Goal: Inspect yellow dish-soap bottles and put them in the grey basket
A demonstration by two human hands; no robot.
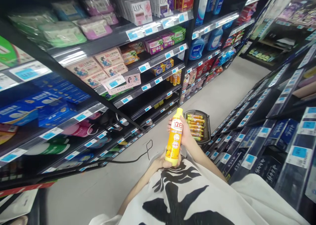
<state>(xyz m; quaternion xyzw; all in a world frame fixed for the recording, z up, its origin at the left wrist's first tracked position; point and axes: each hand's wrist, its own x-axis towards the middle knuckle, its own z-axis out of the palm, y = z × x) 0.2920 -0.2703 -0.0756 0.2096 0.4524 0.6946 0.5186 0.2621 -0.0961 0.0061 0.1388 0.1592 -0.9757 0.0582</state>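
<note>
A yellow-orange bottle of liquid detergent (174, 137) with a yellow cap is held nearly upright before my body, its printed label facing me. My left hand (166, 161) is closed around the bottle's bottom end. Higher up, my right hand (186, 134) wraps the bottle from the right, with its fingertips showing on the left side. Beyond my right forearm, a dark basket (208, 127) stands on the floor, holding several similar yellow bottles (195, 126) lying in a row.
On the left run dark shelves (148, 86) with boxed soaps (139, 12), packets and blue price tags. Blue jugs (197, 49) stand farther along. More shelving (249, 159) lines the right side. A black cable (128, 160) lies on the pale aisle floor (81, 188).
</note>
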